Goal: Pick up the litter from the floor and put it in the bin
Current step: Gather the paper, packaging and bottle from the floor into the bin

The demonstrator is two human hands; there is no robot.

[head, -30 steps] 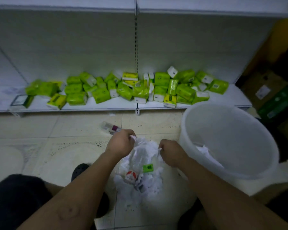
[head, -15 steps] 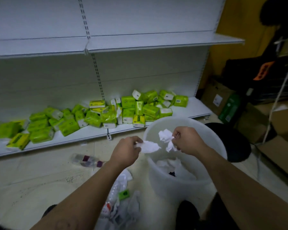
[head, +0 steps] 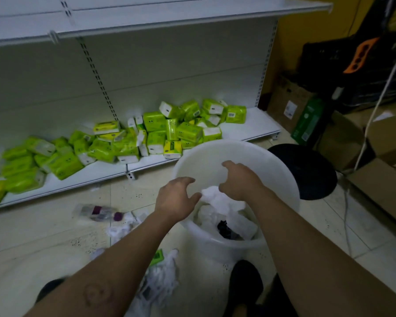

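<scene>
The white bin (head: 236, 161) holds crumpled paper (head: 224, 202) and something dark. Both my hands hover over it, fingers spread and empty: left hand (head: 176, 197) at the rim, right hand (head: 240, 179) just above the paper. More litter (head: 162, 277) lies on the floor (head: 44, 243) beside the bin.

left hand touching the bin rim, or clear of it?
Cannot tell. In the head view the left hand overlaps the near-left rim of the white bin, fingers spread, but one camera cannot separate contact from hovering above it.
</scene>
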